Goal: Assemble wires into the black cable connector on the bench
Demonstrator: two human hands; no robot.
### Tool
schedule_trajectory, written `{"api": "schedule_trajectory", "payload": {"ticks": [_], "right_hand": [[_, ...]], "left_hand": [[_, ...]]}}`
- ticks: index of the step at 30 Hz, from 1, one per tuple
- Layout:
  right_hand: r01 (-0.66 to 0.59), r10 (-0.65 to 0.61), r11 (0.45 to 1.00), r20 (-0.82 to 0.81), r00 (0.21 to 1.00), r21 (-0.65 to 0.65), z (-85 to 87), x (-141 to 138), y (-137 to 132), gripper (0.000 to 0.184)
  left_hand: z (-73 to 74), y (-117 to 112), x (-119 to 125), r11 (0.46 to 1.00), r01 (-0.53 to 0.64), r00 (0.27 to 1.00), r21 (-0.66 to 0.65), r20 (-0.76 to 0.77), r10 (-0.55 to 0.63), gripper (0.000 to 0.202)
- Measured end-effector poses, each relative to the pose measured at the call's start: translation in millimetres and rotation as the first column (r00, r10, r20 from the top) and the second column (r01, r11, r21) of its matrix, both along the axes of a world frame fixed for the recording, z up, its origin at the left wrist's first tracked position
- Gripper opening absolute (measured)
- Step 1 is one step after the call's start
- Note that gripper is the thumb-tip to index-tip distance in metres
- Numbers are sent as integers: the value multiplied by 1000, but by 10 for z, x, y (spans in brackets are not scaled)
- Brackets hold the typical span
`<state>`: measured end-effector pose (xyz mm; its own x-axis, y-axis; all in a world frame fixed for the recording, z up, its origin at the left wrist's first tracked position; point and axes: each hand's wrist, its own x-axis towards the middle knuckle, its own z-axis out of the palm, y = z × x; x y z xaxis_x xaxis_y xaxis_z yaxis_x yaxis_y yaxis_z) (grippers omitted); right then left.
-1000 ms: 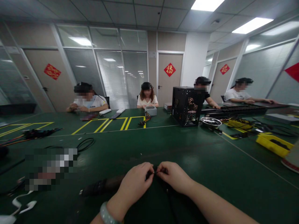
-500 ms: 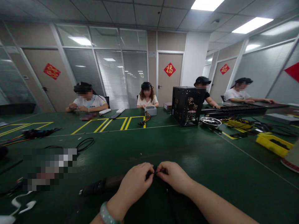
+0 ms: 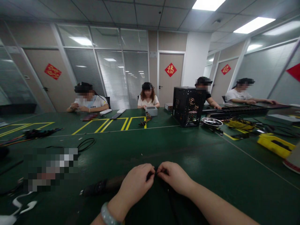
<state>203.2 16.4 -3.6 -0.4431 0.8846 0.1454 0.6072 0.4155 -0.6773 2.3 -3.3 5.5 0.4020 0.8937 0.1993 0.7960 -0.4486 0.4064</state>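
Note:
My left hand (image 3: pixel 138 180) and my right hand (image 3: pixel 175 178) meet low in the middle of the view, fingertips almost touching. Both are closed in a pinch at a small dark thing between them, too small and dim to name. Behind my left hand lies a dark, long cylindrical object (image 3: pixel 100 187) with a shiny metal tip at its left end; its right end is hidden by the hand. A thin black cord-like strip (image 3: pixel 170 198) runs down toward the table's near edge below my right hand.
On the green table (image 3: pixel 112 153), a black computer case (image 3: pixel 187 107) stands beyond my hands. Right of it are a metal bowl (image 3: pixel 212 122) and a yellow bin (image 3: pixel 276 145). White earphones (image 3: pixel 25 206) and a black cable (image 3: pixel 86 144) lie left. Several people sit across the table.
Almost nothing differs. Both hands keep their pinch in the same place, and the whole view has shifted very slightly.

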Motion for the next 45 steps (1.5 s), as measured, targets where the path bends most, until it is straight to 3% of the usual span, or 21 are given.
{"api": "schedule_trajectory", "payload": {"ticks": [19,35,45], "right_hand": [[11,-13,999,38,999,44,-2,-78,-30,9],[61,-60,998,88,994,-15,-53,3,-6,8],[35,-35,996,7,999,-86,-58,-12,-48,8]], "left_hand": [[66,-17,46,999,-26,997,-33,-77,23,12],[52,-15,54,1000,-17,998,1,-59,18,11],[37,-14,31,1000,3,1000,2,-19,-3,9]]}}
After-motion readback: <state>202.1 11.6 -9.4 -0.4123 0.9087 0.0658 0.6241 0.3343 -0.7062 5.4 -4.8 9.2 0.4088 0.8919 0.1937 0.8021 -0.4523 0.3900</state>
